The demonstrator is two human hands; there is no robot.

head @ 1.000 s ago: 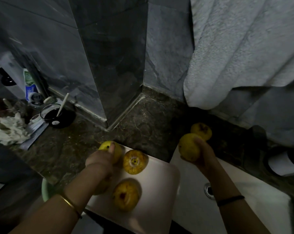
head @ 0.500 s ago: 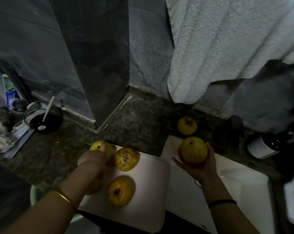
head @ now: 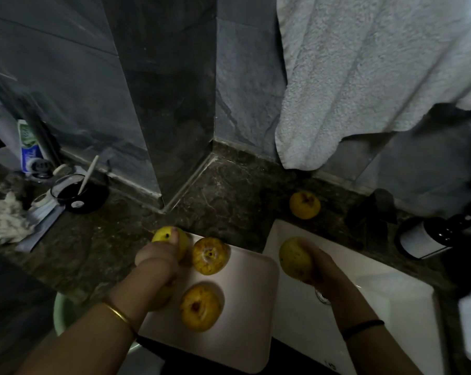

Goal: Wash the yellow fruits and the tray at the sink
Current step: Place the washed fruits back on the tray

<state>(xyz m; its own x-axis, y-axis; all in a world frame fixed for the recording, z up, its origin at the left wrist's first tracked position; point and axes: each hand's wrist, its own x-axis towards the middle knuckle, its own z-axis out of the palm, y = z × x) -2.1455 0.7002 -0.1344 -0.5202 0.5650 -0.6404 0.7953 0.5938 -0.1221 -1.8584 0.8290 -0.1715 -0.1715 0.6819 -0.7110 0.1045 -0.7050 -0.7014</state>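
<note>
A pale pink tray (head: 245,315) lies on the dark counter beside the white sink (head: 386,307). My left hand (head: 158,255) grips a yellow fruit (head: 162,235) at the tray's far left corner. Two more yellow fruits rest on the tray, one at the back (head: 210,255) and one nearer me (head: 200,307). Over the sink, my right hand (head: 321,269) holds another yellow fruit (head: 294,257). A further yellow fruit (head: 304,204) sits on the counter behind the sink.
A white towel (head: 364,77) hangs over the wall above the sink. At the left stand a black cup with a stick (head: 76,192), a toothpaste tube (head: 28,147) and crumpled tissue (head: 4,220). A dark dispenser (head: 429,234) sits right of the sink. A green basin (head: 59,312) shows below the counter.
My right hand has turned over the sink, so the fruit now lies on the hand's left side instead of on the upturned palm. My left hand keeps hold of its fruit.
</note>
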